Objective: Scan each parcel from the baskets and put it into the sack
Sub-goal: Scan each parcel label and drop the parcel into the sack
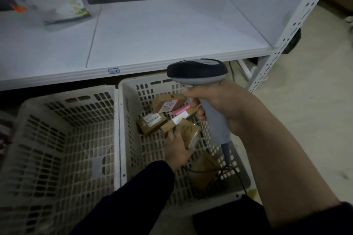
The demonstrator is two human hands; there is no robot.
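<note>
A view from above looks down at two white slotted plastic baskets side by side on the floor, tucked partly under a white shelf (152,30). The left basket (57,139) holds no parcel that can be made out. The right basket (129,120) holds a small heap of brown cardboard parcels towards its far end.

The left hand (178,150), coming out of a dark sleeve, reaches down into the right basket and closes its fingers around one small brown parcel (190,132). That parcel lies tilted, its long axis running from the near side up and away to the right; one end looks glossy, as if taped. Just beyond it lie a flat parcel with a white label (151,122), a boxy parcel with a pale label (168,103) leaning on the far wall, and a pink package (180,109) between them. The print on all the labels is too blurred to read.

The right hand (219,105) grips the handle of a grey barcode scanner (198,74), held above the right basket. Its dark head points left and away, towards the shelf edge, and the handle runs down and towards the viewer. A dark cable (235,173) trails from the handle's base over the basket's near corner.

On the shelf's far left stands a clear plastic box (51,4) with orange clips and papers inside. A small blue-edged sticker (114,71) sits on the shelf's front lip, unreadable. A perforated white upright (298,21) frames the right side. The floor (315,101) is pale, the wall behind dark, the light dim.
</note>
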